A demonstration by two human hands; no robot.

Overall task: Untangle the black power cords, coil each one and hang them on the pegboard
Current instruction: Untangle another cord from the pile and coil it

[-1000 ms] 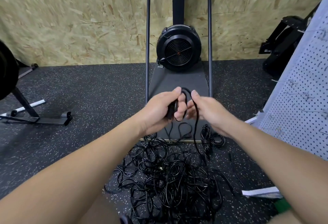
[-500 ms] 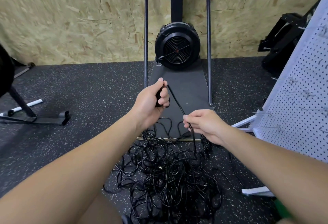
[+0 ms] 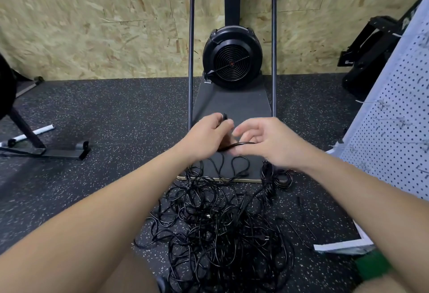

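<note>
A big tangle of black power cords (image 3: 222, 227) lies on the speckled floor in front of me. My left hand (image 3: 206, 133) grips one black cord, its plug end (image 3: 224, 116) sticking up above the fingers. My right hand (image 3: 267, 140) is close beside it, blurred, fingers partly spread, with a loop of that cord (image 3: 239, 145) running across under its fingers. A small coiled bundle of cord (image 3: 276, 174) lies to the right of the tangle. The white pegboard (image 3: 399, 130) with wire hooks leans at the right edge.
A black fan machine (image 3: 232, 57) on a dark platform (image 3: 232, 104) with two upright bars stands ahead against an OSB wall. A black metal stand (image 3: 46, 148) lies at left. Black equipment (image 3: 371, 51) sits at back right. White frame pieces (image 3: 341, 245) lie at lower right.
My right hand has come up from lower on the cord to meet my left hand, bringing a loop of cord with it. My left hand has dropped slightly, still gripping the cord.
</note>
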